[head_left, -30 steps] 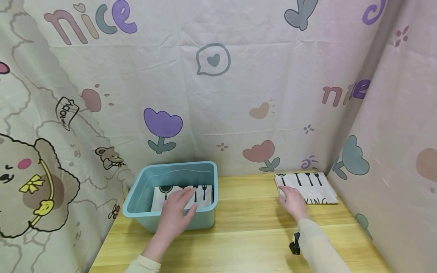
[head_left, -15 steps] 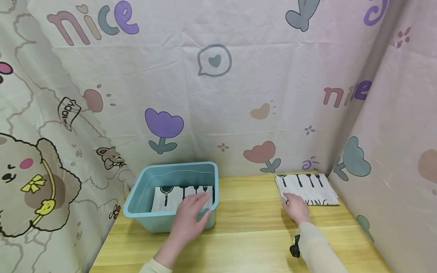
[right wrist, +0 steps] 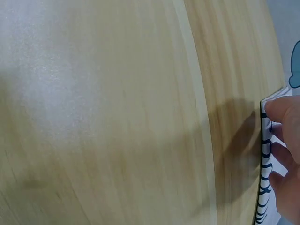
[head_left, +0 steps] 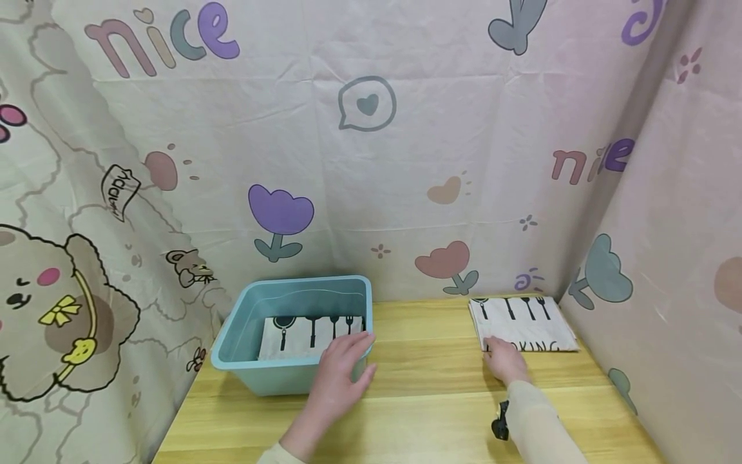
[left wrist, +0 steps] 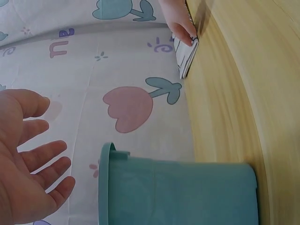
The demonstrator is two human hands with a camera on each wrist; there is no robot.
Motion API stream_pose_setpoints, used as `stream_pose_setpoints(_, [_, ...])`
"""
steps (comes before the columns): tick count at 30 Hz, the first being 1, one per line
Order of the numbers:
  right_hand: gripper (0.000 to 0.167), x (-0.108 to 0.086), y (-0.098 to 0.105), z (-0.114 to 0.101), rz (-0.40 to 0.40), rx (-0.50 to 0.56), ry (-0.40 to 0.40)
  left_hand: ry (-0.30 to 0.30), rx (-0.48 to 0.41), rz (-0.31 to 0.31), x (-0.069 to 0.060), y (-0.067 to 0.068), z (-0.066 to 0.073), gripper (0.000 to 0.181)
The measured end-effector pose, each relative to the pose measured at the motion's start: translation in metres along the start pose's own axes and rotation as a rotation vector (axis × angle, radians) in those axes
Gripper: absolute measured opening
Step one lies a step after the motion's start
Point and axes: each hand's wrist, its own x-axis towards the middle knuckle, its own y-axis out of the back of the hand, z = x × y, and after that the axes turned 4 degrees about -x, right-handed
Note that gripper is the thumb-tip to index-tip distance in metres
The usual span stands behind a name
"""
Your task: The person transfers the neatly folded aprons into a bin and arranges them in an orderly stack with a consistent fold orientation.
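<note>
My left hand [head_left: 338, 377] hovers at the front right of a light-blue plastic bin [head_left: 290, 380], holding nothing. In the left wrist view its fingers [left wrist: 44, 154] are loosely bent and apart from the bin wall. Inside the bin lies a folded white cloth [head_left: 295, 341] with black utensil prints. At the back right of the table, my right hand [head_left: 506, 361] touches the front left corner of a second folded cloth [head_left: 522, 324], lettered in black. In the right wrist view the fingertips [right wrist: 274, 108] rest on this cloth's edge, and it lies flat.
Both cloths and the bin are on a wooden table [head_left: 423, 412]. Printed fabric curtains [head_left: 359, 180] hang behind it and on both sides. A black device [head_left: 500, 421] is on the right wrist.
My left hand has moved right and nearer, from over the bin to beside its front right corner. The right hand has come slightly nearer, down to the cloth's front corner.
</note>
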Motion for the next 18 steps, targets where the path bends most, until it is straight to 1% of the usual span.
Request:
stream_pose_setpoints(8, [0.038,-0.006,-0.001,0.001,0.021,0.001,0.012,0.038,-0.029,-0.014,0.006,-0.012,0.01,0.052])
stream_pose_setpoints(12, [0.035,-0.007,-0.005,0.003,0.071,-0.009,0.008,0.05,-0.052,-0.022,0.01,-0.018,0.016,0.052])
stream_pose_setpoints(18, [0.031,-0.011,-0.009,0.003,0.136,0.011,-0.028,0.079,-0.12,-0.026,0.012,-0.027,0.025,0.052])
